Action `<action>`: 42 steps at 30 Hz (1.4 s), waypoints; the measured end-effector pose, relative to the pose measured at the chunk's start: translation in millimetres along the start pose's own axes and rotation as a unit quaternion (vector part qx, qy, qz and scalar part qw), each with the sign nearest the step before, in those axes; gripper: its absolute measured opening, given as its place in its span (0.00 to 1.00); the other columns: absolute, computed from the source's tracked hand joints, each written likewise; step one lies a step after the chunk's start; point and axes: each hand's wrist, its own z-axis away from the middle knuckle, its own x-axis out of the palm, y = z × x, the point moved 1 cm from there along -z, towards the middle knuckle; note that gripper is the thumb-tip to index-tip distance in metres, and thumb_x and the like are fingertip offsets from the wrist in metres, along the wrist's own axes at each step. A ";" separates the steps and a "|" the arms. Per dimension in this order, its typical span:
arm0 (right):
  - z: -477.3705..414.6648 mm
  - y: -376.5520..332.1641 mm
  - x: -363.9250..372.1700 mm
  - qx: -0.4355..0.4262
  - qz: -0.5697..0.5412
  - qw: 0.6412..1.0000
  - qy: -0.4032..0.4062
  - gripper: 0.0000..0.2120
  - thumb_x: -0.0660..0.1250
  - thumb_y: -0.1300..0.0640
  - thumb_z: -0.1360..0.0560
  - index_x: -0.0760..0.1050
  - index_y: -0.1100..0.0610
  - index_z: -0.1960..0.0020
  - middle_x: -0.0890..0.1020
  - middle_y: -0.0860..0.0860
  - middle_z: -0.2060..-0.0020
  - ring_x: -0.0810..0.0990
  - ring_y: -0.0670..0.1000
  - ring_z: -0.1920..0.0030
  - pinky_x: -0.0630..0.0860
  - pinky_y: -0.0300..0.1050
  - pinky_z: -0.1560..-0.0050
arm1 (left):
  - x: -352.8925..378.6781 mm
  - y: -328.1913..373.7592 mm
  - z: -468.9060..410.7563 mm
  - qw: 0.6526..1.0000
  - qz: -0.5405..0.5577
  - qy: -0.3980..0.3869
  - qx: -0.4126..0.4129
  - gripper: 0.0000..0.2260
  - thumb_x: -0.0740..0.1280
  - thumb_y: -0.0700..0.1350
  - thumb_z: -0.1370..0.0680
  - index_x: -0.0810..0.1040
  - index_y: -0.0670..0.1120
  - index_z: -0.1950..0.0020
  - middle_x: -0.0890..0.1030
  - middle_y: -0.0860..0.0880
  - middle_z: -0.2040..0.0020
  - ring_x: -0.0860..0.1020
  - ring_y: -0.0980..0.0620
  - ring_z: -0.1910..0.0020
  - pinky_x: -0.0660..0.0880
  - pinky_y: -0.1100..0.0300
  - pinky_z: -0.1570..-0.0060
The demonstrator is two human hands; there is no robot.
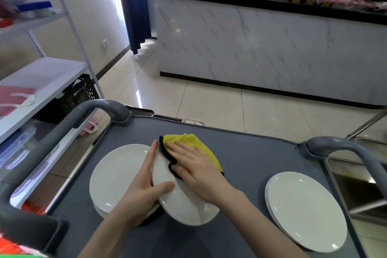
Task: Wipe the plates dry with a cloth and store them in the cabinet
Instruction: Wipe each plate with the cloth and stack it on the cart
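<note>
Gripping a white plate [184,205] over the middle of the grey cart [240,148], the left hand [142,192] had its thumb curled onto the plate's face by the left rim. Its fingers [154,153] ran straight along the rim and behind it, pointing far. The plate was tilted, its face turned up and to the right. The oval it showed ran lengthwise from far left to near right. Its near rim hung low over the cart top; whether it touched could not be told.

The right hand [199,169] lay flat on the far part of the plate's face, pressing a yellow cloth [188,140] with a black edge against it. Its fingers [182,148] were straight and spread, pointing far and left, not curled round anything. The cloth sat under the palm and fingers and bunched out beyond the fingertips, past the plate's far rim.

A left stack [117,176] of white plates lay flat on the cart, partly behind the left hand and the held plate. A right stack [303,209] lay flat near the cart's right side, well apart from the hands.

To the left stood a white shelf [41,73] with a black crate [79,92] under it. Across the tiled floor, a marble-fronted bar [261,48] with a black top stood far right, and a blue curtain [134,6] hung far left of it.
</note>
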 end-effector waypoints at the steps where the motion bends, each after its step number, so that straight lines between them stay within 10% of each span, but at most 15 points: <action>1: -4.7 5.5 -3.9 0.012 -0.005 1.000 0.009 0.22 0.56 0.50 0.18 0.60 0.46 0.25 0.60 0.38 0.26 0.53 0.40 0.25 0.51 0.50 0.24 | -0.6 -0.6 0.6 1.000 0.007 0.003 -0.002 0.43 0.69 0.34 0.30 0.58 0.68 0.26 0.75 0.61 0.31 0.76 0.54 0.35 0.78 0.60 0.48; 17: 87.7 42.2 13.8 0.198 -0.221 0.952 0.070 0.26 0.59 0.59 0.19 0.57 0.41 0.26 0.61 0.32 0.28 0.57 0.34 0.28 0.57 0.43 0.25 | -17.1 -0.7 5.2 0.993 0.065 0.065 -0.068 0.35 0.68 0.34 0.28 0.68 0.64 0.29 0.83 0.42 0.42 0.84 0.42 0.50 0.80 0.57 0.62; 27: 81.8 -10.5 44.4 0.065 -0.079 0.994 0.046 0.25 0.55 0.49 0.20 0.50 0.43 0.26 0.53 0.33 0.26 0.45 0.37 0.25 0.44 0.41 0.26 | -2.1 -5.9 -16.2 0.982 0.096 0.153 -0.048 0.33 0.62 0.25 0.25 0.71 0.56 0.28 0.82 0.45 0.40 0.83 0.47 0.50 0.82 0.55 0.56; 33: 101.0 9.4 37.7 -0.008 0.030 0.998 0.058 0.24 0.60 0.56 0.21 0.62 0.52 0.26 0.61 0.44 0.25 0.59 0.48 0.25 0.63 0.53 0.29 | -4.9 -9.2 -15.5 0.975 0.111 0.183 -0.066 0.32 0.62 0.25 0.25 0.72 0.56 0.29 0.83 0.43 0.43 0.82 0.46 0.53 0.82 0.57 0.58; 42: 109.3 55.8 30.5 0.122 0.074 0.988 0.062 0.26 0.61 0.54 0.20 0.59 0.53 0.24 0.55 0.43 0.26 0.59 0.47 0.25 0.60 0.45 0.26 | 0.9 0.3 -21.8 0.978 0.102 0.166 -0.070 0.32 0.63 0.27 0.23 0.74 0.65 0.35 0.86 0.54 0.51 0.85 0.51 0.55 0.81 0.58 0.63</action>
